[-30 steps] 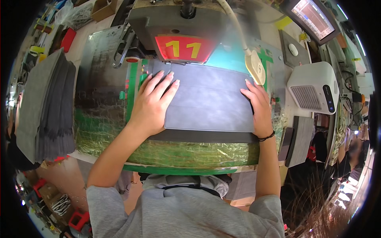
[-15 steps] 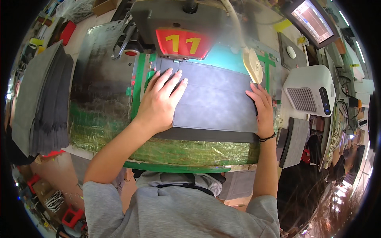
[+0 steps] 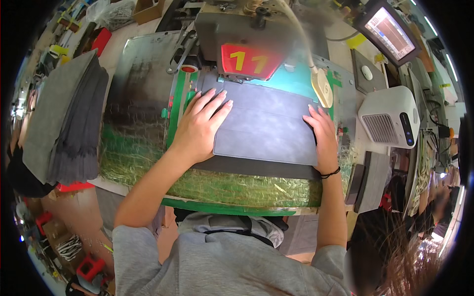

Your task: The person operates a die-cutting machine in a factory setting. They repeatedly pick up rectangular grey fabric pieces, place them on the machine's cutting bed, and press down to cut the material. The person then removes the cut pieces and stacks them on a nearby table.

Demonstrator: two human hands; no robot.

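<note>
A blue-grey, leather-like panel with crosswise lines lies flat under the dark head of a machine that looks like an industrial sewing machine. My left hand rests open on the panel's left side, fingers stretched toward the machine head. At the right edge my right hand lies open, fingertips just below a cream, flat piece on a cable. A darker layer shows beneath the panel's near edge. Green strips run beside the panel. The far edge is partly hidden by the machine head.
Stacked grey sheets stand at the left. To the right are a small white cooler-like box, a white mouse on a dark pad and a lit screen. Grey panels lie nearer. Shiny film covers the near table edge.
The whole view has shifted slightly. Relative to the machine head, the panel and both hands have moved left. My hands keep the same flat pose on the panel.
</note>
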